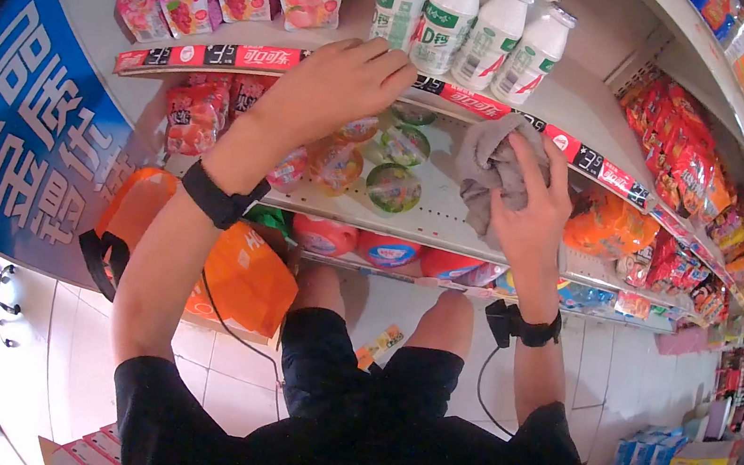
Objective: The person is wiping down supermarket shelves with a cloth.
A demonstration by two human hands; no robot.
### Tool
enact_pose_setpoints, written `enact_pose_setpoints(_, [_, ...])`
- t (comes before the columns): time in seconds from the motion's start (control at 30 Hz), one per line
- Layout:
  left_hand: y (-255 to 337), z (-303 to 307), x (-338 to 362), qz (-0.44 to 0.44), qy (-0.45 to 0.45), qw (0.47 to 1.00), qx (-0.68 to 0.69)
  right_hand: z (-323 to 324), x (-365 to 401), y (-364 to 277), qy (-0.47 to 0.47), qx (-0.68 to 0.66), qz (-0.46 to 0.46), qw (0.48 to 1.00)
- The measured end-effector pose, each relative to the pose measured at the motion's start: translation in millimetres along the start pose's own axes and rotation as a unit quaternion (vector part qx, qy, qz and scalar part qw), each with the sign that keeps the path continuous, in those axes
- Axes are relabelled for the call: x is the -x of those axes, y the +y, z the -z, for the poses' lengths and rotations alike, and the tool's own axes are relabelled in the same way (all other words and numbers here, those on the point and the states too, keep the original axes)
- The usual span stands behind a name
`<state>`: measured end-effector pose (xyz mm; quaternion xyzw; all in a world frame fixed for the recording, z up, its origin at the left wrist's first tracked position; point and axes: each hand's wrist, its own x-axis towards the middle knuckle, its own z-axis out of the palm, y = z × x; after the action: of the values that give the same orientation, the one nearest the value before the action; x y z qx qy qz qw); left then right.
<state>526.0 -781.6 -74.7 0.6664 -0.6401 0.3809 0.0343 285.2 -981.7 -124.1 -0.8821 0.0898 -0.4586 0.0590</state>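
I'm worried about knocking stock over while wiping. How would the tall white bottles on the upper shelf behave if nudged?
The white bottles are tall, narrow and upright, so they would probably tip rather than slide. They stand packed together, so one falling might topple its neighbours. The left hand rests on the shelf edge right beside them.

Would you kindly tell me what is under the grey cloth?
The cloth lies on the white shelf, held by the right hand; jelly cups stand beside it. Whatever part of the shelf it covers is hidden.
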Motion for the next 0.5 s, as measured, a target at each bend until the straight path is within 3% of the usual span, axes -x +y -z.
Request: enact_pose_setpoints(0.5, [6,-9,12,0.037,0.031,0.999,0.005,1,2,0,-0.008,0.001,0.009,1.000])
